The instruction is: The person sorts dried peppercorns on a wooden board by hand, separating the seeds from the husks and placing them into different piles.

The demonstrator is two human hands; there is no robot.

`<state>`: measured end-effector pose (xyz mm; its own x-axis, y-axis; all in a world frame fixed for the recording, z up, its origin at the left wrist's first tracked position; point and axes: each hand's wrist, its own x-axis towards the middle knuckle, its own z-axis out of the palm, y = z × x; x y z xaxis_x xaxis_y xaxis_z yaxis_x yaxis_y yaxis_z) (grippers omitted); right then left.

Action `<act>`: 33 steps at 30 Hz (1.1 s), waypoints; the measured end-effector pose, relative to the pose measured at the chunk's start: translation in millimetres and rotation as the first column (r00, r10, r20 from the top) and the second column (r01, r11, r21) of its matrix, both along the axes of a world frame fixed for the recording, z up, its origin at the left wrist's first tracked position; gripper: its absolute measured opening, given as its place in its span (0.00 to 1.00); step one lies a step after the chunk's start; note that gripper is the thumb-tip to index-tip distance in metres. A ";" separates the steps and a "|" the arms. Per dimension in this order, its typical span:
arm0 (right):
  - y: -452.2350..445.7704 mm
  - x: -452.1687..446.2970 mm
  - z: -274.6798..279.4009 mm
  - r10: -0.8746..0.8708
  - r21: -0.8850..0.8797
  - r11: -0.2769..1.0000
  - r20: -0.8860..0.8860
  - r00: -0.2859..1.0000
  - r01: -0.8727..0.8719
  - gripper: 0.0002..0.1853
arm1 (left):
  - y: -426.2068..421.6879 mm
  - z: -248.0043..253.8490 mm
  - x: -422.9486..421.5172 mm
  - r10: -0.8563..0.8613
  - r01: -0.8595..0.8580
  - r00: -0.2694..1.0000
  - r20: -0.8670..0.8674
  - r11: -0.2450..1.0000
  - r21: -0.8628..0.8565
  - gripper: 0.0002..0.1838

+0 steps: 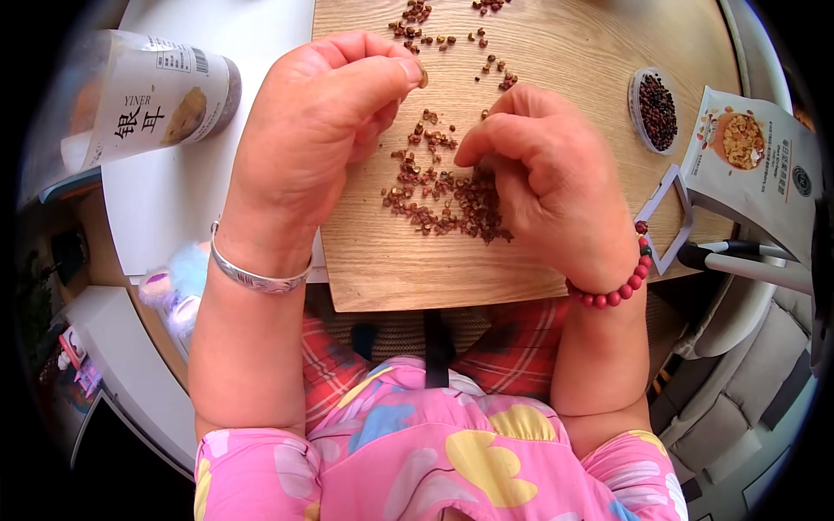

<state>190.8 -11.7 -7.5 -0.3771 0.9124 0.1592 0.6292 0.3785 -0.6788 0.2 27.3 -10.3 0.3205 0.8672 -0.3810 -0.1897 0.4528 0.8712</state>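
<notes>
My left hand (317, 122) is raised over the wooden board, thumb and forefinger pinched on a small brown Sichuan peppercorn (423, 78). My right hand (552, 169) is closed, its fingers curled down at the right edge of a pile of reddish-brown peppercorn husks (434, 204). Whatever its fingertips hold, if anything, is hidden. Looser peppercorns (417, 35) are scattered beyond my hands toward the far side. To the right of my right hand stands a small clear round tub (632, 104) filled with dark reddish peppercorns (658, 113).
A large labelled plastic jar (161, 95) lies at the left on a white surface (143, 213). Below it is a fluffy pastel toy (182, 282). On the right are a printed food pouch (751, 165) and a pale angular frame (673, 221). The board's front edge (452, 304) is near my lap.
</notes>
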 end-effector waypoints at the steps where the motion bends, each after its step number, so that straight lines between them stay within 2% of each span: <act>1: 0.3 -0.6 1.1 0.000 0.000 1.000 0.000 1.000 0.000 0.14 | 0.1 0.0 0.2 0.000 0.000 1.000 0.000 1.000 -0.001 0.06; 3: 0.3 -2.6 2.9 0.058 0.008 0.998 0.074 0.996 -0.059 0.13 | 0.2 -0.2 0.2 0.001 -0.001 1.000 -0.001 1.000 -0.002 0.06; 10: -0.2 -2.7 3.0 0.016 -0.018 1.000 0.021 1.000 -0.015 0.12 | 0.5 0.1 -0.4 -0.013 0.013 1.000 -0.012 1.000 0.008 0.06; 12: -0.9 -4.6 2.1 0.042 0.001 0.999 0.076 0.996 -0.042 0.12 | 0.5 0.3 0.1 -0.011 0.012 1.000 -0.014 1.000 0.011 0.06; 16: 0.3 -0.5 1.0 0.070 -0.001 0.998 0.063 0.996 -0.071 0.11 | 0.0 1.1 0.4 -0.011 0.011 1.000 -0.015 1.000 0.017 0.06; 19: -0.3 -5.3 3.3 0.023 0.023 0.999 0.027 0.999 -0.024 0.10 | 0.3 1.2 0.8 -0.014 0.015 1.000 -0.020 1.000 0.023 0.06; 25: -1.1 -11.2 3.0 -0.014 0.061 0.998 0.107 0.994 0.008 0.08 | 0.4 1.5 0.5 -0.017 0.017 1.000 -0.024 1.000 0.020 0.07; 27: -1.3 -13.8 2.2 -0.015 0.043 0.999 0.149 0.989 0.009 0.01 | 0.3 1.9 0.5 -0.020 0.020 1.000 -0.023 1.000 0.020 0.07; 33: -2.0 -10.8 -2.1 -0.017 0.059 0.998 0.107 0.994 0.011 0.03 | -0.7 4.4 3.8 0.021 -0.020 0.999 -0.036 1.000 0.005 0.06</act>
<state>179.9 -13.7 -9.6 -0.3822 0.9079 0.1720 0.7025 0.4064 -0.5842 4.0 26.7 -5.9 0.2886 0.8752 -0.3883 -0.1672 0.4454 0.8796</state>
